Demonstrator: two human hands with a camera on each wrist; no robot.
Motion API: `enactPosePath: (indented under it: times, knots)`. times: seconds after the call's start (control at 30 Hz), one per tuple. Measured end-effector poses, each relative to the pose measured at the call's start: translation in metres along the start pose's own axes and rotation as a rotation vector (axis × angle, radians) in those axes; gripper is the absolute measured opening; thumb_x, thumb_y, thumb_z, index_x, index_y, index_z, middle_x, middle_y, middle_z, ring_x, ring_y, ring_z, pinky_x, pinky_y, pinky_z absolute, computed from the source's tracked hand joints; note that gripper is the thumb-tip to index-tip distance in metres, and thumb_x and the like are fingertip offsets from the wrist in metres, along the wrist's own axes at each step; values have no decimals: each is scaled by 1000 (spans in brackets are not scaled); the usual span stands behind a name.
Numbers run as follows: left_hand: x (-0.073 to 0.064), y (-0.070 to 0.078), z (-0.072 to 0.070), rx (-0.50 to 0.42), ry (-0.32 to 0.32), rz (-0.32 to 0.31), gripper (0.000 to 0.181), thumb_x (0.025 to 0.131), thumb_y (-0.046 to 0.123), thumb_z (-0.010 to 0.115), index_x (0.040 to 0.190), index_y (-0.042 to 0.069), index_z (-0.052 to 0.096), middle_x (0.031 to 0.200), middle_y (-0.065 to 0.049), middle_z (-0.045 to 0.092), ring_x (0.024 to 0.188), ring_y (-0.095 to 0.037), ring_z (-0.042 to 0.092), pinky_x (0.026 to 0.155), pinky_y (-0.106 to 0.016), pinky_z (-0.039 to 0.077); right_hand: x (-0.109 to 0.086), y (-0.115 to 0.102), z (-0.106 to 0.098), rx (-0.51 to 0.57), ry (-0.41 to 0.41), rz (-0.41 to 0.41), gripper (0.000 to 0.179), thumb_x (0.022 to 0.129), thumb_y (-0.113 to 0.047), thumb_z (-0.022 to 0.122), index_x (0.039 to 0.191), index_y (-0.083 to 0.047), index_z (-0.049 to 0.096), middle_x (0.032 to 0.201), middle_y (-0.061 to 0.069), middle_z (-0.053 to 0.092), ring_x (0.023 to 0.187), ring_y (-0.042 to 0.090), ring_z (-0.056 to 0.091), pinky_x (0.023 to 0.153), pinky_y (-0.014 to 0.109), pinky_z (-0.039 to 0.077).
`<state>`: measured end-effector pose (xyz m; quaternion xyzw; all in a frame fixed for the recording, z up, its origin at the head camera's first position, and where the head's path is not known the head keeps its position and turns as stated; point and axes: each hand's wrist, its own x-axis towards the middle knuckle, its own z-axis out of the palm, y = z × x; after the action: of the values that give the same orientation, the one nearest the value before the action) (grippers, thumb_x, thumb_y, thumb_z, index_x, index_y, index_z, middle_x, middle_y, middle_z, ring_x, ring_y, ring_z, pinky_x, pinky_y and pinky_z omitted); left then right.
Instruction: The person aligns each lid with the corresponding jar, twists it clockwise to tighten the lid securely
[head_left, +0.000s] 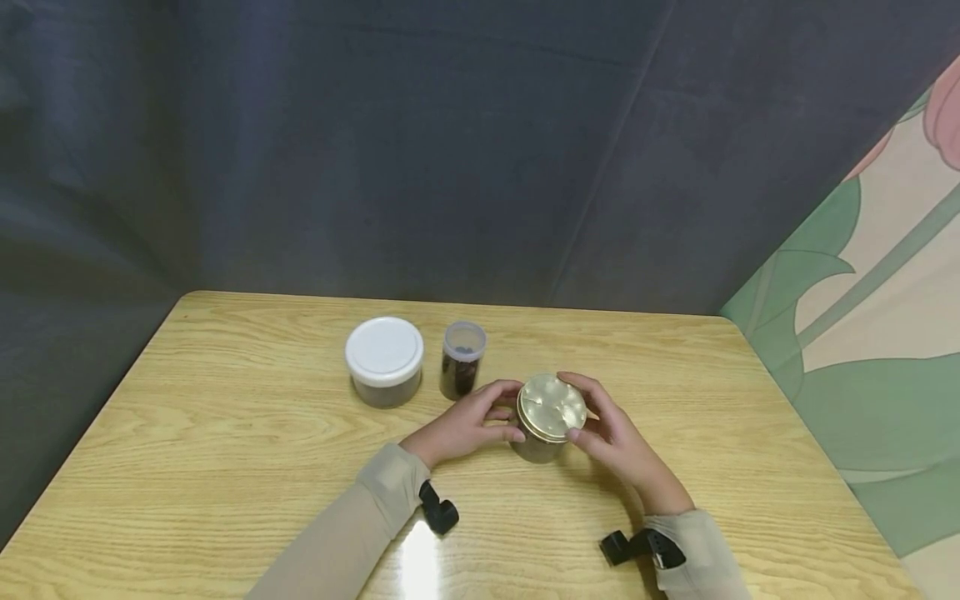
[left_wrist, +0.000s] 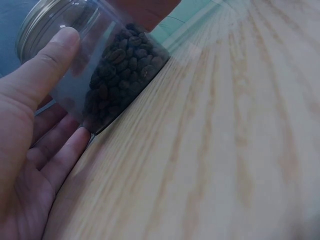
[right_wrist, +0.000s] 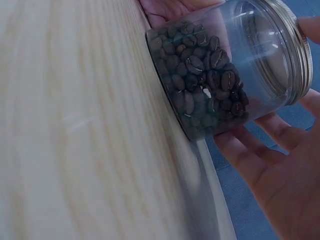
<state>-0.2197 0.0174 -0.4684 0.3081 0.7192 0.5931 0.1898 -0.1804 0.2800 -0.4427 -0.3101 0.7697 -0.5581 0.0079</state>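
A clear jar of coffee beans (right_wrist: 197,75) with a gold-coloured lid (head_left: 553,407) stands on the wooden table. The beans fill its lower part, and the lid sits on top. From the left, my left hand (head_left: 471,423) holds the jar, its thumb high on the wall near the lid and its fingers around the side. My right hand (head_left: 613,433) grips the opposite side up at the lid, with the thumb at the near rim and fingertips at the far rim. In the right wrist view, part of the left hand shows behind the jar.
A small tub with a white lid (head_left: 384,350) stands on the table (head_left: 247,467) to the left. Between it and the jar is a slim clear container (head_left: 459,371) with dark contents. A dark curtain (head_left: 420,167) hangs behind the table; floral fabric (head_left: 862,400) is at the right.
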Motion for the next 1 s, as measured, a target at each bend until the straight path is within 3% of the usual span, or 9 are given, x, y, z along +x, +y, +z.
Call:
enactPosePath:
  times: [0.27, 0.57, 0.73, 0.9, 1.0]
  knots:
    - [1, 0, -1, -15, -6, -6, 70, 95, 18, 74, 153, 6, 38, 154, -11, 43, 137, -23, 49, 107, -23, 46, 0, -1, 2, -95, 73, 71, 71, 85, 8, 74, 144, -2, 35, 137, 20, 50, 126, 10, 50, 97, 31, 51]
    - [1, 0, 0, -12, -4, -4, 70, 95, 17, 74, 153, 5, 38, 153, -11, 43, 136, -23, 49, 107, -23, 45, -1, 1, 2, -57, 85, 75, 80, 82, 5, 79, 147, -3, 34, 133, 20, 52, 123, 10, 54, 96, 28, 52]
    - [1, 0, 0, -8, -4, -5, 69, 94, 18, 74, 153, 6, 39, 152, -11, 44, 136, -23, 49, 108, -23, 45, -1, 0, 0, -52, 48, 18, 78, 89, 3, 71, 156, -6, 31, 133, 22, 54, 123, 12, 55, 98, 28, 51]
    - [0, 1, 0, -6, -5, -18, 70, 95, 19, 74, 153, 7, 38, 152, -10, 44, 136, -23, 49, 108, -23, 45, 0, -1, 0, -31, 3, -17, 71, 92, 10, 58, 156, -1, 31, 147, 26, 44, 133, 11, 48, 101, 28, 52]
    - [0, 1, 0, -8, -4, -23, 70, 95, 19, 74, 154, 8, 37, 153, -10, 44, 136, -23, 50, 107, -22, 46, 0, -1, 0, -22, -6, -12, 68, 91, 10, 58, 154, 0, 34, 150, 23, 42, 134, 12, 48, 100, 29, 53]
